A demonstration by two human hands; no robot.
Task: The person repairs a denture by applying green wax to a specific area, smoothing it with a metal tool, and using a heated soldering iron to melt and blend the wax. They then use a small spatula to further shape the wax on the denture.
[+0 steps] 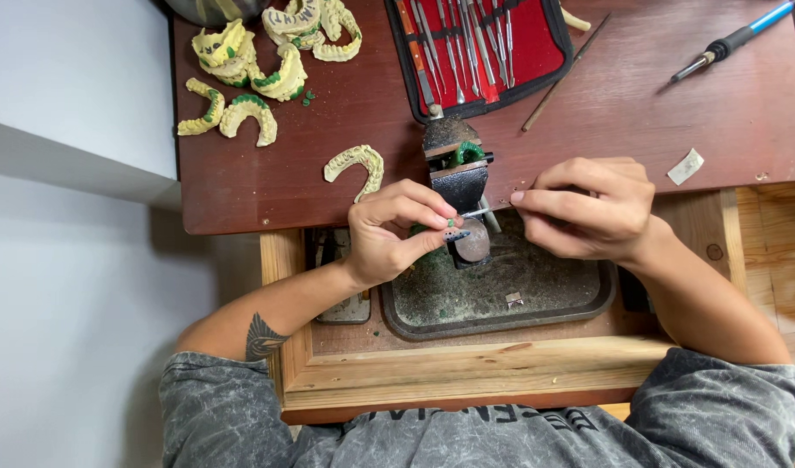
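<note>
A: Where are the hands, and what do they hold?

B: Both hands meet at a small black vise [459, 173] fixed at the front edge of the dark red counter [328, 186]. The left hand [395, 232] has fingers and thumb pinched together on a tiny piece [450, 232] just beside the vise; the piece is too small to identify, possibly green. The right hand [592, 208] is closed on a thin metal tool [479, 211] whose tip points toward the vise.

A: What sits in the vise?

B: A green piece [467, 153] is clamped between its two blocks.

A: And below the hands?

B: A dark tray [536, 295] speckled with filings lies in an open wooden drawer [467, 368].

A: What else lies on the counter?

B: Yellow dental casts [267, 56] are grouped at the far left, with one separate arch [357, 165] near the left hand. An open red instrument case [480, 48] lies behind the vise, a thin wooden stick [564, 76] beside it, and a blue-handled soldering iron [733, 40] well apart at the far right.
</note>
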